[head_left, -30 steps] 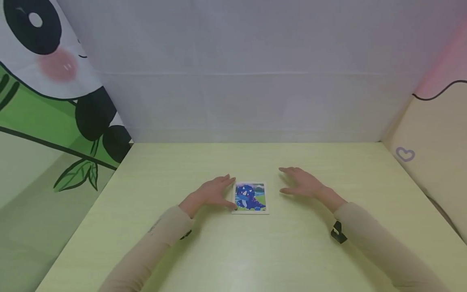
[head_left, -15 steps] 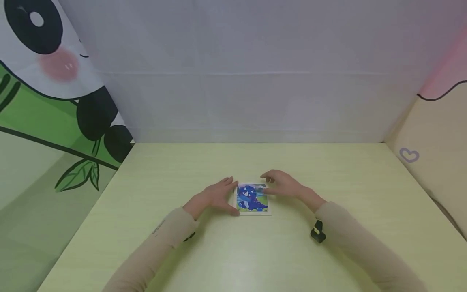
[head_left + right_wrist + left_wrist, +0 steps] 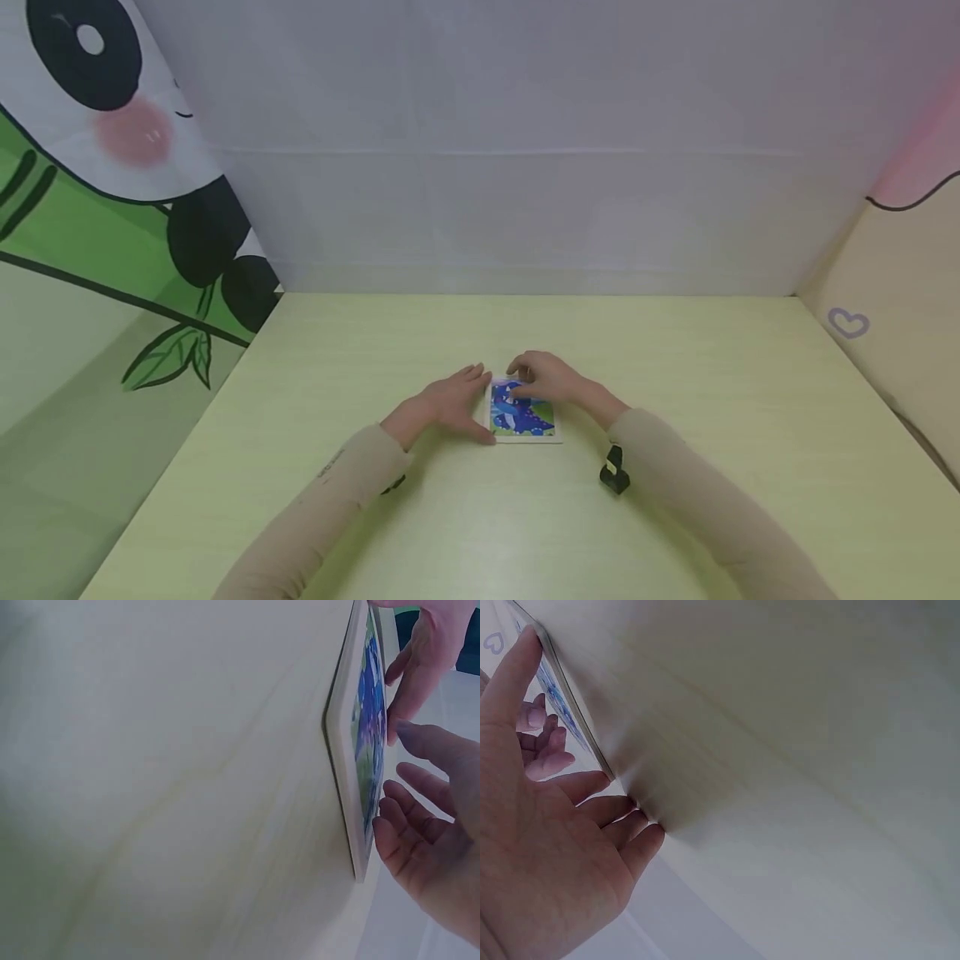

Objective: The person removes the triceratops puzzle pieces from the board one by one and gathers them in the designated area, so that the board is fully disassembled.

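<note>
A small square picture board (image 3: 531, 423) with a pale rim and a blue cartoon dinosaur lies flat on the table (image 3: 480, 517). My left hand (image 3: 448, 407) is at its left edge, thumb by the near corner and fingertips by the far one, as the left wrist view also shows along the board's side (image 3: 581, 720). Over the picture's upper part hovers my right hand (image 3: 553, 378), thumb stretched out and fingers loosely bent. In the right wrist view nothing shows between that hand's (image 3: 442, 825) thumb and fingers, which are close above the board (image 3: 343, 712).
A pale grey wall sheet (image 3: 480, 208) rises behind the table's back edge. At the left hangs a printed panda cloth (image 3: 202, 233), and at the right a beige panel (image 3: 900, 333) with a small heart. A dark wrist device (image 3: 615, 471) hangs below the right sleeve.
My right hand has moved left from beside the board to above the picture, its fingers bending more. My left hand stays at the left edge; the view has shifted slightly.
</note>
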{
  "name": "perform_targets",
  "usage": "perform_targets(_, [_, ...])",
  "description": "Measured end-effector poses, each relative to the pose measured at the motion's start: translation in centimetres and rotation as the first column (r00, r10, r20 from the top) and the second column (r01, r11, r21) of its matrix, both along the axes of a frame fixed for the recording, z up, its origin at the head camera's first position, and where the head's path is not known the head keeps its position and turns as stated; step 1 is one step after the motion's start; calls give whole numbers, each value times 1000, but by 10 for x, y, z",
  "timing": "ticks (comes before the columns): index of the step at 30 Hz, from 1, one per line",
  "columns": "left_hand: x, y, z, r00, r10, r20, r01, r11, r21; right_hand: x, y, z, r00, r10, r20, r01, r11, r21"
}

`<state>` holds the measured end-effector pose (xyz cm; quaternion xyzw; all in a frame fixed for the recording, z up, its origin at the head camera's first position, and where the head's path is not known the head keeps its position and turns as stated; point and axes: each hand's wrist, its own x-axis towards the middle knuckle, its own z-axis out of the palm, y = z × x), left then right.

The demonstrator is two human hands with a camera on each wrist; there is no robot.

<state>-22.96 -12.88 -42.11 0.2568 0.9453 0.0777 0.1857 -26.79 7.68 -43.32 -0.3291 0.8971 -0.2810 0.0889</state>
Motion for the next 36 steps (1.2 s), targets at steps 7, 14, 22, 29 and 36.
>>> perform_targets(7, [0,2,1,1000,-2,-2,2,1000,-15,0,-9,-3,999,-12,30,12,1000,1])
perform_targets(14, [-1,3,2,1000,-1,16,2,1000,-27,3,-11,-2,998,-46,36,45,999,30])
perform_targets(22, [-1,5,1,1000,8,15,-7,999,-50,2,-16,2,988,-80,133,82,997,-6])
perform_targets(29, [-1,4,-2,1000,9,9,-8,998,-56,0,-18,1,981,-88,175,94,995,-27])
perform_targets(36, [-1,3,-3,1000,9,10,-8,999,-44,-1,-17,-3,983,-89,163,98,994,-45])
